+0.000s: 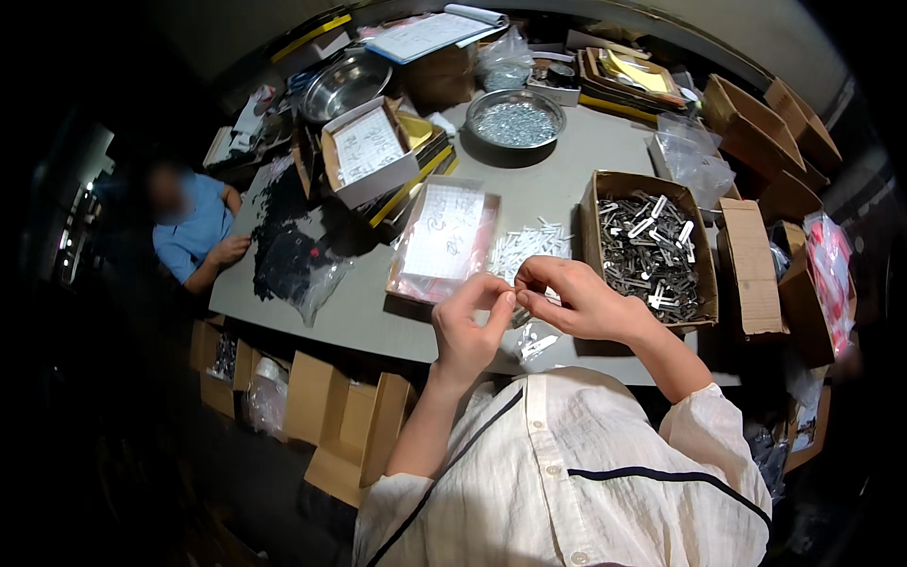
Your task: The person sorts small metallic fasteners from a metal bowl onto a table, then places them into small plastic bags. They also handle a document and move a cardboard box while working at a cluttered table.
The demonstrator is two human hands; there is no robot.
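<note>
Single head-worn fisheye view, looking steeply down, close over the grey table (586, 151), edges bending outward

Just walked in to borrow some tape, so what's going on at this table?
A person in a white shirt has both hands raised together over the grey table, the left hand and right hand pinching a small part between their fingertips. Beside them sit a cardboard box of metal pieces and a pile of small white parts. Another person in blue sits across the table.

On the grey table, a clear bag of pink packets under a white label (442, 241) lies at centre, a white-labelled carton (367, 151) at eleven o'clock (lid tilted), and an open brown carton of metal parts (650, 248) at three o'clock.
</note>
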